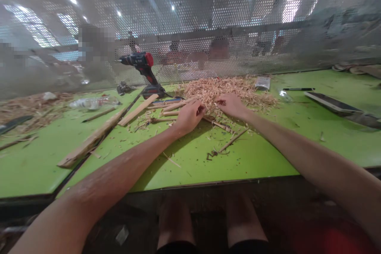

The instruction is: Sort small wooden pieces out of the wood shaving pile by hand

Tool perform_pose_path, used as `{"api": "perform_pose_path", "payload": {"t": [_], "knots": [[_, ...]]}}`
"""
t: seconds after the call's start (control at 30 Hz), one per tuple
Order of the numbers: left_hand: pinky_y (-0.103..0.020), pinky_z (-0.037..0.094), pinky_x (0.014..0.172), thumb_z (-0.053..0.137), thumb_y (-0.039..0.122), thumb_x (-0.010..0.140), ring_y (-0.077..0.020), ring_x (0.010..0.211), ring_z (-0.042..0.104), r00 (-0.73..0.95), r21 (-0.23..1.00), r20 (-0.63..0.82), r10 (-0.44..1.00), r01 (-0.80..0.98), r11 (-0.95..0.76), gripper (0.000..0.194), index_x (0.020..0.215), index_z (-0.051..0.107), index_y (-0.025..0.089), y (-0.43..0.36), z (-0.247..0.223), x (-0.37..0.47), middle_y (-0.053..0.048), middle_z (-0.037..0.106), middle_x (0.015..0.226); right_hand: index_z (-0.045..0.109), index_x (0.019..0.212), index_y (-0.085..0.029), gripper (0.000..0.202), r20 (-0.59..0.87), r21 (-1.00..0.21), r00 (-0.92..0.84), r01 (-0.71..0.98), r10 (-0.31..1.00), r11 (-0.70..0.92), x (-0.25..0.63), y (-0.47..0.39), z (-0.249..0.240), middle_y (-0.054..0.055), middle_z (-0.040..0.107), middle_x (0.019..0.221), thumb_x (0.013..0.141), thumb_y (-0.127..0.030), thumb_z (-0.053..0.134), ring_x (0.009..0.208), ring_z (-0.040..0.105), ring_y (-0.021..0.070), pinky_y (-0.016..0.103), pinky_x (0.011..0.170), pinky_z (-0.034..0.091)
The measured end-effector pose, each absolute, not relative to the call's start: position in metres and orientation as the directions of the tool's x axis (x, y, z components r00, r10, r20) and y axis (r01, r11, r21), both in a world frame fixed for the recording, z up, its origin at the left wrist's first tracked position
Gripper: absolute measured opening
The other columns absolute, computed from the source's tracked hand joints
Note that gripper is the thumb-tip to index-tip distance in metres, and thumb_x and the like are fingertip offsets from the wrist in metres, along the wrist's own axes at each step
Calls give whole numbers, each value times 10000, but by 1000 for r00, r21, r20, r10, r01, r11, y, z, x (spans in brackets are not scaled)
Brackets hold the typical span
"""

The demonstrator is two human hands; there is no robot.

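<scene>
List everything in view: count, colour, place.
drill: 1, black and red, back left
shavings: 2 piles, tan, back centre and far left
board: 1, brown, left
wood strips: several, tan, near drill
unclear lump: 1, grey, beside drill
sticks: several, brown, centre and left
plastic: at least 2, clear, left and right
pen: 1, black, right
flat device: 1, dark-faced, right
packet: 1, silvery, back right
tabletop: 2 sections, green, beneath
screen: 1, perforated grey, behind
legs: 2, bare, below
left hand: 1, bare, centre
right hand: 1, bare, centre
</scene>
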State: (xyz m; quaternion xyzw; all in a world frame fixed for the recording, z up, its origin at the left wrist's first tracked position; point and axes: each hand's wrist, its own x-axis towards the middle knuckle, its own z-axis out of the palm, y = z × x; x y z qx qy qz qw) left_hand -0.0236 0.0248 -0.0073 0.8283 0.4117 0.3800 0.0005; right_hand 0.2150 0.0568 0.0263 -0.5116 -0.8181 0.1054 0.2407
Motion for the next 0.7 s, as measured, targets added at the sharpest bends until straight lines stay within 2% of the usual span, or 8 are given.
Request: {"api": "perform_pose_path", "payload": {"t": [0.07, 0.17, 0.27, 0.37, 0.47, 0.57, 0.7], "knots": [[-347, 520, 813, 651, 150, 1055, -237, 916, 682, 373, 312, 629, 682, 682, -661, 131, 935, 664, 202, 25, -7, -23, -83, 751, 993, 819, 826, -193, 285, 199, -481, -360, 774, 911, 411, 215, 55, 27, 79, 816, 945, 989, -97, 606, 833, 736, 198, 413, 881, 660], [-360, 517, 829, 653, 137, 1050, -244, 919, 684, 364, 312, 629, 687, 691, -652, 138, 928, 662, 200, 24, -7, -23, -87, 754, 990, 808, 801, -169, 245, 206, -520, -318, 765, 925, 379, 215, 51, 30, 97, 827, 985, 974, -94, 652, 839, 750, 189, 379, 848, 654], [-366, 521, 845, 656, 145, 1057, -249, 925, 687, 356, 311, 634, 686, 696, -648, 151, 916, 659, 199, 24, -7, -23, -88, 751, 983, 819, 847, -148, 210, 234, -569, -281, 737, 931, 366, 215, 47, 33, 114, 840, 1008, 986, -98, 670, 777, 724, 169, 344, 773, 627], [-364, 528, 847, 652, 169, 1072, -247, 916, 687, 352, 304, 640, 683, 701, -646, 175, 900, 654, 202, 25, -9, -23, -83, 742, 965, 846, 940, -138, 225, 237, -633, -246, 695, 940, 342, 215, 44, 35, 122, 846, 1008, 1042, -137, 646, 643, 638, 131, 309, 648, 556], [-357, 528, 834, 646, 196, 1087, -240, 903, 683, 357, 290, 647, 674, 702, -650, 197, 890, 643, 208, 27, -11, -24, -76, 736, 952, 871, 996, -127, 244, 221, -680, -211, 666, 952, 305, 216, 42, 38, 138, 848, 1007, 1082, -179, 648, 578, 573, 116, 303, 588, 504], [-354, 527, 820, 639, 215, 1093, -237, 892, 679, 360, 281, 652, 667, 703, -654, 216, 877, 628, 212, 28, -12, -24, -76, 733, 948, 892, 1017, -123, 233, 257, -677, -185, 666, 949, 313, 217, 43, 42, 147, 855, 1026, 1081, -185, 677, 603, 582, 126, 316, 634, 532], [-362, 546, 829, 637, 213, 1082, -243, 900, 685, 353, 289, 654, 669, 701, -652, 206, 877, 630, 215, 28, -12, -25, -82, 733, 955, 906, 998, -120, 187, 370, -606, -148, 710, 917, 359, 220, 47, 44, 155, 865, 1069, 1042, -138, 725, 769, 686, 173, 357, 825, 590]]}}
